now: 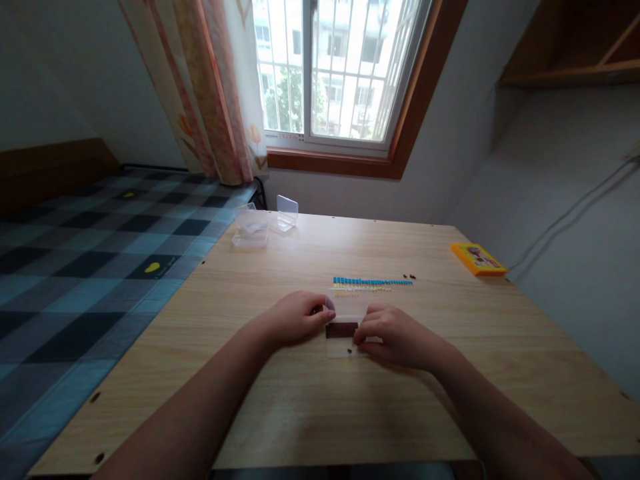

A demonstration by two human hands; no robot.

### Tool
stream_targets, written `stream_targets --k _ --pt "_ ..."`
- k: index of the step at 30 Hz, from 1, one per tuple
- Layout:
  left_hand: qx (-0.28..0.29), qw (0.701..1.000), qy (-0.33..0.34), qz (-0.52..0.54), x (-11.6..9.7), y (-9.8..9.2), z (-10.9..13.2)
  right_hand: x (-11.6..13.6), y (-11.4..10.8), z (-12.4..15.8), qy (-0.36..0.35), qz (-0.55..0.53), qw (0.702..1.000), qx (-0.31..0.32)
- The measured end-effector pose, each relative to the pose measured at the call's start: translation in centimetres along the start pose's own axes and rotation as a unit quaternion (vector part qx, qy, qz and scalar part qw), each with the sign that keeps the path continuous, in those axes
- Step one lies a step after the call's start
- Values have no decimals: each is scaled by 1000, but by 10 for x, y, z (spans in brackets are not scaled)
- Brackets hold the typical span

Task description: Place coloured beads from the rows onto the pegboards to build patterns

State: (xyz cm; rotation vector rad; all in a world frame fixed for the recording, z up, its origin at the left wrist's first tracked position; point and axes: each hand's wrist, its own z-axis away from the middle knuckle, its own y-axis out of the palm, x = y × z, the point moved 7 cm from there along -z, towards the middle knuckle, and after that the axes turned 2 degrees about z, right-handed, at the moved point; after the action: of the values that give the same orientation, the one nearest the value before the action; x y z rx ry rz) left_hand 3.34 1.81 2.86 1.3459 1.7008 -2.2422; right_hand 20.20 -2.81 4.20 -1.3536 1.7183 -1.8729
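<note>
A small clear plastic box [334, 348] lies open on the table in front of me, its see-through lid [353, 306] raised on the far side. Inside sits a packed block of dark brown pieces [340, 330], with a single small brown piece [349, 351] apart from it near the front. My left hand [303, 317] is closed at the box's left side, thumb and fingers gripping the lid's edge. At the right end of the brown block, my right hand [387, 333] has its fingers curled in a pinch; what lies between the fingertips is hidden.
Just beyond the box run rows of small blue pieces [370, 281] and pale yellow pieces [345, 295]. A few brown bits [410, 277] lie to their right. Clear plastic boxes [250, 237] and another open box [287, 220] stand at the back left. A yellow-orange box [479, 260] rests at the right edge.
</note>
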Motion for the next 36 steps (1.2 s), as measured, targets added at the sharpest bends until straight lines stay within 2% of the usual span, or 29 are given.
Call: stream_targets --k 3,8,18,36 --pt "6 1000 0 -5 -1 0 0 0 -4 2 -10 -2 1000 -1" --pt "4 1000 -5 -17 0 0 0 -8 -13 8 17 16 1000 -17" --pt "6 999 -6 -31 0 1 -1 -4 5 2 20 42 998 31" --pt "4 999 -4 -39 1 2 -1 2 3 -3 52 96 994 29"
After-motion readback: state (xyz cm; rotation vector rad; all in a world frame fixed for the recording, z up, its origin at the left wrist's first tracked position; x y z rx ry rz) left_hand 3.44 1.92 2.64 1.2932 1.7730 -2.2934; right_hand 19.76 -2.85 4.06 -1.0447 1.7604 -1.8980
